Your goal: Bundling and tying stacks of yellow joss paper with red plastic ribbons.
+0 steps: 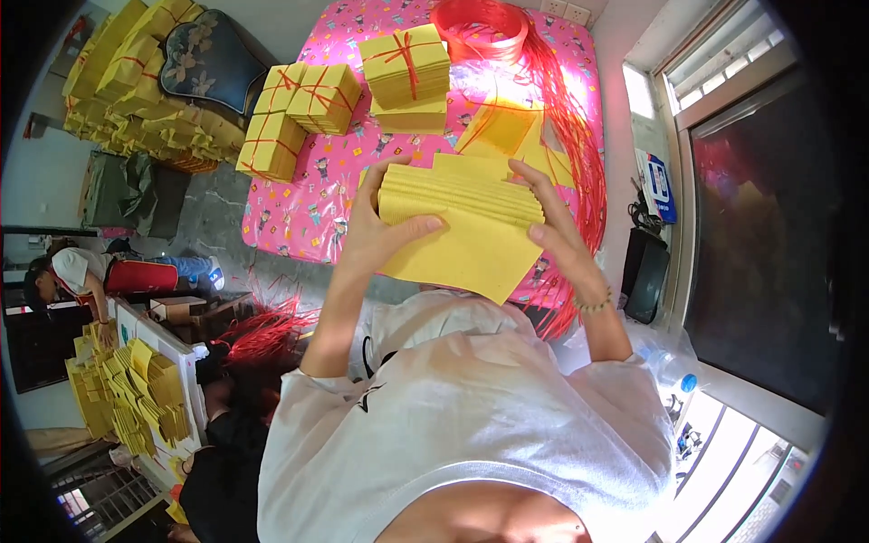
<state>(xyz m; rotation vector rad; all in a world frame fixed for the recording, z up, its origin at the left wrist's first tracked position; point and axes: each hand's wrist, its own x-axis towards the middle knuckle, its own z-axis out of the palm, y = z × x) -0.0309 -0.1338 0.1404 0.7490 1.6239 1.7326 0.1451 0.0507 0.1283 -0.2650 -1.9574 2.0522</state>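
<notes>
My left hand [378, 235] and right hand [563, 231] grip opposite ends of a yellow paper stack [462, 240], frame centre. Pink patterned cover [303, 213] shows between it and tied bundles [323, 101], upper left; red strands [588, 172] line the cover's right edge.

Dark floral chair back [210, 61] upper left; blue-capped bottle [673, 372] lower right.

The yellow paper [462, 246] hides some fingers of the left hand [378, 226] and the right hand [563, 224]. Its sheets between the fingers are too thin to count. Far past the fingertips, the top edge cuts off the red loop [480, 49].
</notes>
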